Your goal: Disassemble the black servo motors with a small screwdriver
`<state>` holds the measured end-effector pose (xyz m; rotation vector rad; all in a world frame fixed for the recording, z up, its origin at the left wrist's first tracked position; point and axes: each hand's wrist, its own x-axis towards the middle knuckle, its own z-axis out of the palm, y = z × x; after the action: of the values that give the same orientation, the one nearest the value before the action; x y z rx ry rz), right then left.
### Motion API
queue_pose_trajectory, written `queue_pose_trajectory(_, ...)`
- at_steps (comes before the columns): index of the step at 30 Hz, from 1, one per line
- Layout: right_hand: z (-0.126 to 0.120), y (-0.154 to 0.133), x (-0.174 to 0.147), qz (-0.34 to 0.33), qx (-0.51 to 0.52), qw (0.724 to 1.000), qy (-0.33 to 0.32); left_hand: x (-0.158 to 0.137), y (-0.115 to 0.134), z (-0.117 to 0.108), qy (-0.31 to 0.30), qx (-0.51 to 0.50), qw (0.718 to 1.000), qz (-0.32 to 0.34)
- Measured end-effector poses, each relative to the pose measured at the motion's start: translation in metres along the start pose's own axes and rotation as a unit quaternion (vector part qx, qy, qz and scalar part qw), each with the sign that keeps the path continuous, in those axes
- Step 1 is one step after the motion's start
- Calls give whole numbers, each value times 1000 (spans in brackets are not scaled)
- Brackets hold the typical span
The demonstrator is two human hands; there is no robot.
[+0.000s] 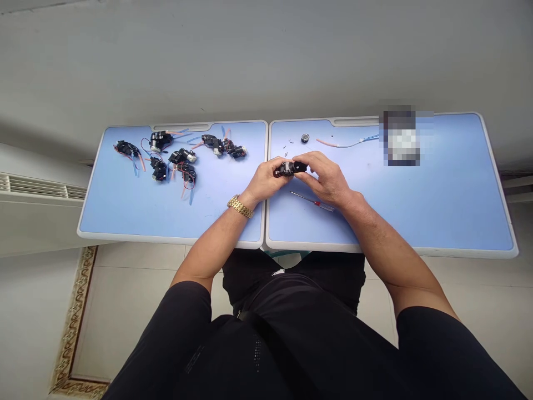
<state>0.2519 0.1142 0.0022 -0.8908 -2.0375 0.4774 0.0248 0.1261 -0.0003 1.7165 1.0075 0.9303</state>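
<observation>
A small black motor assembly (287, 168) with a pale part in its middle is gripped between both hands above the table. My left hand (266, 180) is closed on its left end. Around the right end, at a black rounded piece, the fingers of my right hand (327, 175) are closed. Whether that piece is joined to the rest I cannot tell. Below my right hand lies a screwdriver (318, 204) with a red and clear handle. Beyond the hands are a round black part (305, 138) and several tiny metal pieces (286, 149), possibly screws.
Several black motor assemblies (183, 155) with red, blue and orange wires lie on the left blue table (120, 211). On the right table (441, 216) are a blue and orange wire (343, 145) and a blurred-out object (402, 141). A seam divides the tables.
</observation>
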Motion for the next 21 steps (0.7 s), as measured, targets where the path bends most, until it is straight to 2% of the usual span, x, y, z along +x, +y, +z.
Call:
queue_pose_trajectory(6,1,3,-1,25,-4,999,23,0,-2,1,-4,-17,999,-34)
queue_pose_trajectory(13,1,-1,0,95,5,994,51,1,-6,-1,-46,-142,985,-85)
queue_pose_trajectory(21,2,-4,1,138,39,988,57,0,-8,-4,-54,-129,986,-87)
